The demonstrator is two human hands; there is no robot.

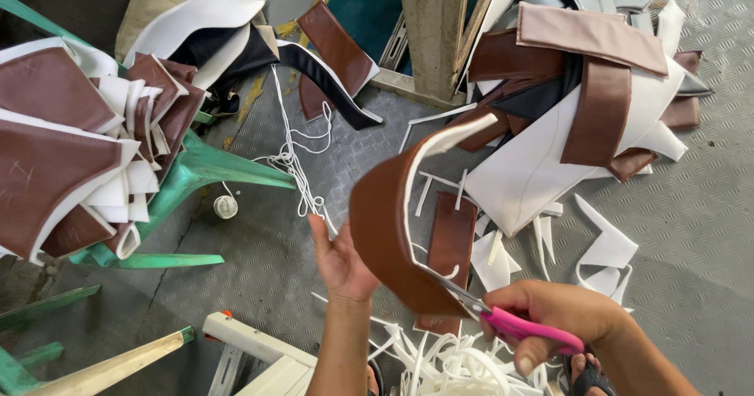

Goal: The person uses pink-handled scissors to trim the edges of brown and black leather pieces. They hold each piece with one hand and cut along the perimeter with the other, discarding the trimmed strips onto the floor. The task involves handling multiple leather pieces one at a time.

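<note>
Now you trim a brown leather piece [385, 231] with pink-handled scissors [503, 321].

Your left hand [339, 261] has its grip clamped on the piece's left edge, holding it curved and upright at centre. Your right hand [561, 321] has its grip closed round the scissor handles at 5 o'clock, blades at the white-foam edge. White trimmings [448, 364] lie on the floor at 6 o'clock. A green plastic chair [212, 168] at 9 o'clock carries stacked brown pieces [55, 152]; another heap [565, 89] lies at 1 o'clock.
</note>
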